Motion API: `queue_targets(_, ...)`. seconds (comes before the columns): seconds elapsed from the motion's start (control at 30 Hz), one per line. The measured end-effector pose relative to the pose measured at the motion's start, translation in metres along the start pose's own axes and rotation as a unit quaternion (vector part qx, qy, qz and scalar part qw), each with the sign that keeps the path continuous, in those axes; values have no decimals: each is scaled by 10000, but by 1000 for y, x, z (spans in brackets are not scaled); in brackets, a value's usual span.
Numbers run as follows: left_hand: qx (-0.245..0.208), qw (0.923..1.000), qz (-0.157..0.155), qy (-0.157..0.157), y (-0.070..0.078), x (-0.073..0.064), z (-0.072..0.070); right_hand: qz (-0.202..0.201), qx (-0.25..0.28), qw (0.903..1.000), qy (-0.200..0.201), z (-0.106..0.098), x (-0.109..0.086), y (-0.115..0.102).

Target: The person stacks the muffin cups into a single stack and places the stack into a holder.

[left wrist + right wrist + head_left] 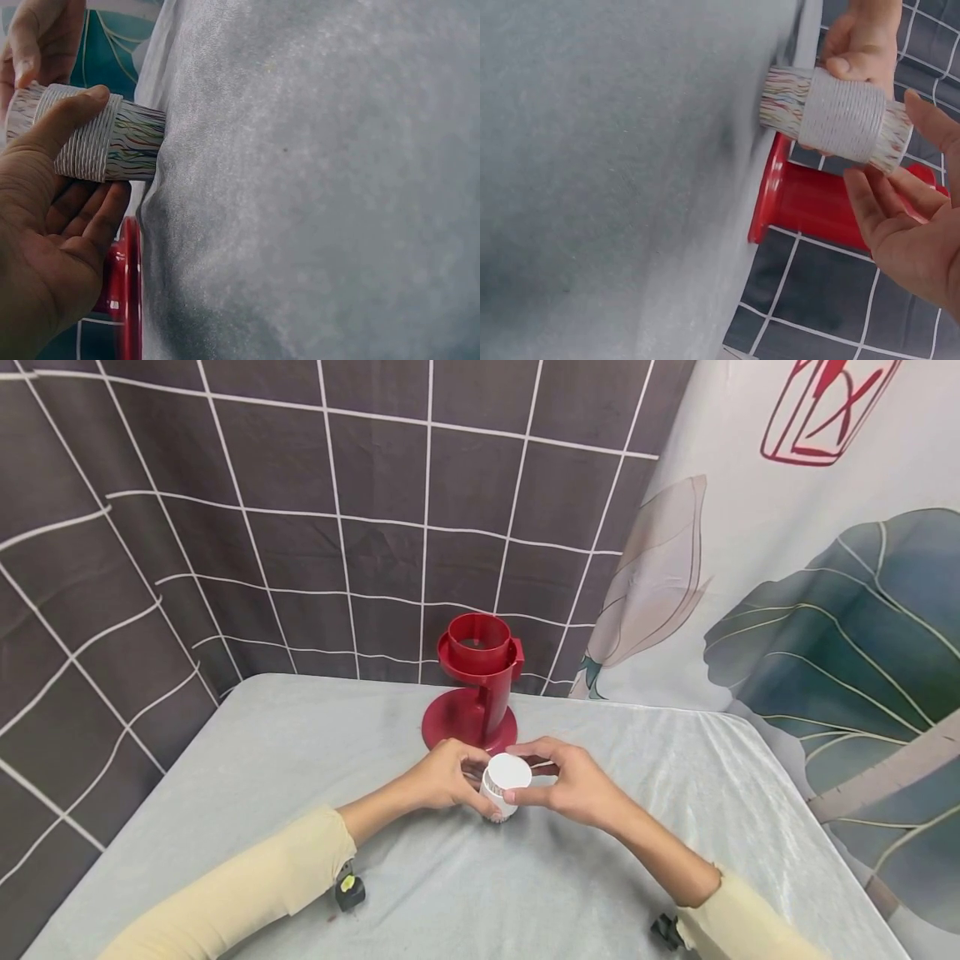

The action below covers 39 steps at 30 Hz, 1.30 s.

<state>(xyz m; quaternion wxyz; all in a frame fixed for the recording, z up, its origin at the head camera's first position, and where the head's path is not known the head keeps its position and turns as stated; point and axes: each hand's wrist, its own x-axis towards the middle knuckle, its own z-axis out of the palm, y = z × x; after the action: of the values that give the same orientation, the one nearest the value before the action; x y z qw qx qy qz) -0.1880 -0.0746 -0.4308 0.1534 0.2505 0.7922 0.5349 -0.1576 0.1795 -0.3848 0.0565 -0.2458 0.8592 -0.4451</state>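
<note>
A stack of paper cups [498,802] stands upright on the cloth, a white disc at its top. In the left wrist view the paper cups [135,142] show thin coloured streaks at both ends and a band of white ridges, like nested rims, between. My left hand [450,777] grips the stack from the left, thumb along the ridges and fingers on the far side. From the right, my right hand [573,785] holds its upper end, the thumb in front and the fingers behind. In the right wrist view my right hand [919,232] is around that streaked upper end.
Just behind the hands stands a red stand [480,672] with a round base, an upright column and an open ring on top. Pale grey cloth [360,877] covers the table. A dark gridded curtain [382,468] hangs behind, and a leaf-patterned curtain [750,552] at right.
</note>
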Motion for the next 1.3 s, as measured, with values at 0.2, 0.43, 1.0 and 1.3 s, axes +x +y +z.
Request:
queue_targets(0.2,-94,10000,-34,-10,-1,0,1,93,-123,9997,-169,3,0,1)
queue_targets(0.43,-121,9999,-49,-7,1,-1,0,155,-182,9997,-80,7,-1,1)
queue_targets(1.0,-284,9995,-13,-96,-1,-2,2,603,-70,9979,205,14,-3,-3)
queue_targets(1.3,-315,9995,-37,-4,-1,-2,3,844,-44,9958,361,18,-3,-10)
